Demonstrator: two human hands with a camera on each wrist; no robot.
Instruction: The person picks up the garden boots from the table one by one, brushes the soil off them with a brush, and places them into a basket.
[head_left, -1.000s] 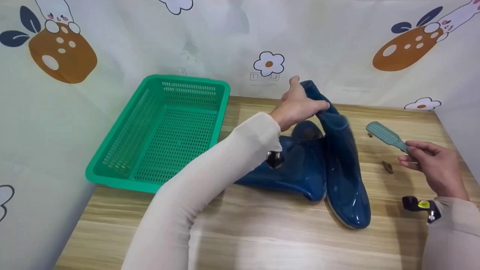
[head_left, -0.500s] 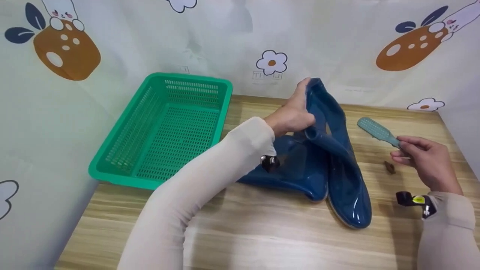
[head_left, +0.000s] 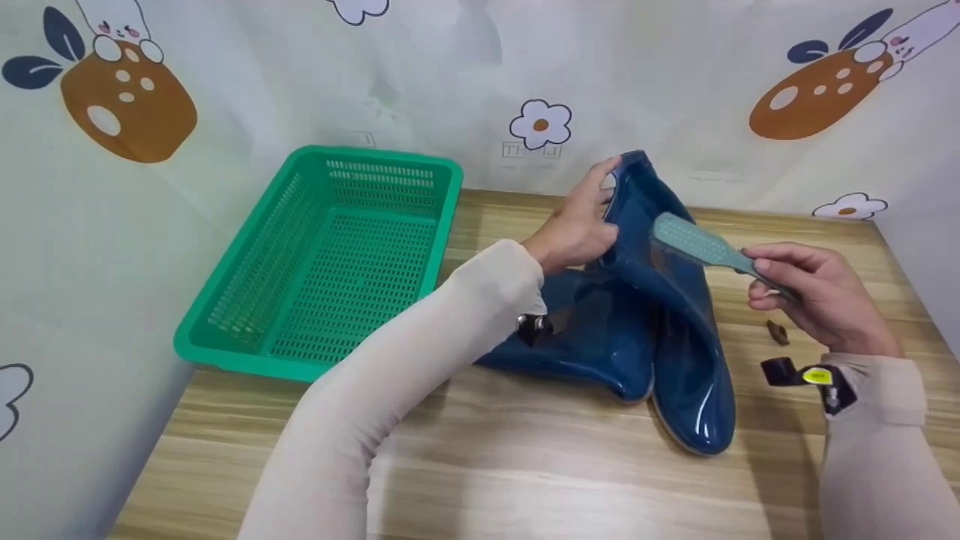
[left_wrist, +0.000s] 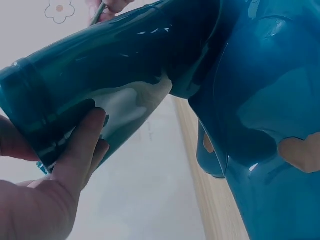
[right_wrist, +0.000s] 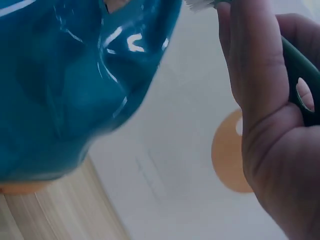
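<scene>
A dark blue rubber boot (head_left: 697, 390) stands on its sole with its shaft bent over and its opening facing up. My left hand (head_left: 574, 229) grips the rim of that shaft, and in the left wrist view its fingers (left_wrist: 80, 142) press on the outside. A pale brownish patch shows on the shaft there. My right hand (head_left: 814, 289) holds a grey-green brush (head_left: 694, 240) by the handle, its head over the shaft; whether it touches cannot be told. White bristles (right_wrist: 201, 4) show in the right wrist view. A second blue boot (head_left: 600, 337) lies sideways against the first.
A green plastic basket (head_left: 247, 365) with slotted walls stands at the left on the wood-grain table (head_left: 525, 480). One small brown lump (head_left: 777, 332) lies right of the boots. A patterned sheet (head_left: 660, 90) hangs behind the table.
My right hand has carried the brush leftward from beside the boots to over the shaft. My left hand has shifted its hold on the rim and turned the opening upward.
</scene>
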